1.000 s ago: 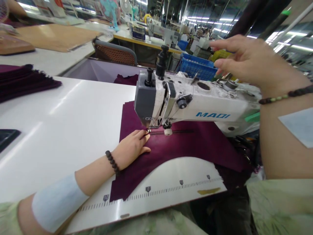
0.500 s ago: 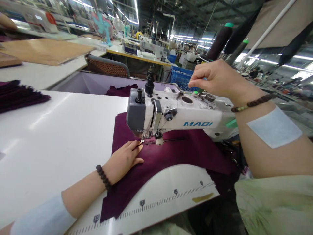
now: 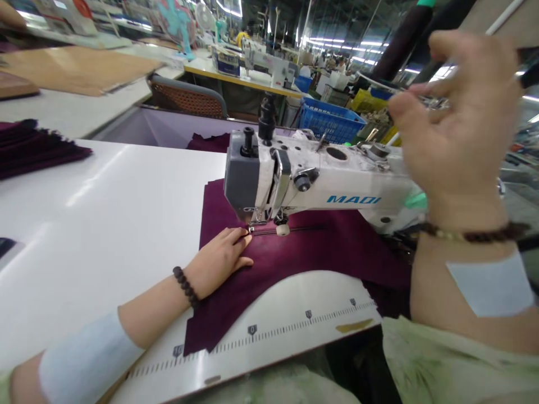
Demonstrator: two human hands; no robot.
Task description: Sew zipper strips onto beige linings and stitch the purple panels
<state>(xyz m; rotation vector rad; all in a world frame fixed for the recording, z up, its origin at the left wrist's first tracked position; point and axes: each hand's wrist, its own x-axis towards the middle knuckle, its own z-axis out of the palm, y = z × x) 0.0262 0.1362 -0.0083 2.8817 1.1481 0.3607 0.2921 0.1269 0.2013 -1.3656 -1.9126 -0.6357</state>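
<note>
My left hand lies on a dark purple fabric piece, fingers stretched out and fingertips beside the presser foot. The fabric lies under the head of a white sewing machine lettered MAQI. A dark zipper-like strip runs along the fabric past a small white roller. My right hand is raised above the machine's arm at the right, thumb and fingers curled together. It is blurred, and whatever may be between its fingers is too unclear to make out.
A ruler scale runs along the table's front edge. A stack of purple pieces sits at the left. Behind the machine stand a blue crate and a brown chair. Dark thread cones stand at upper right.
My right hand has moved right and up, nearer the camera, away from the machine's top. My left hand stays on the fabric by the presser foot. The view has shifted slightly.
</note>
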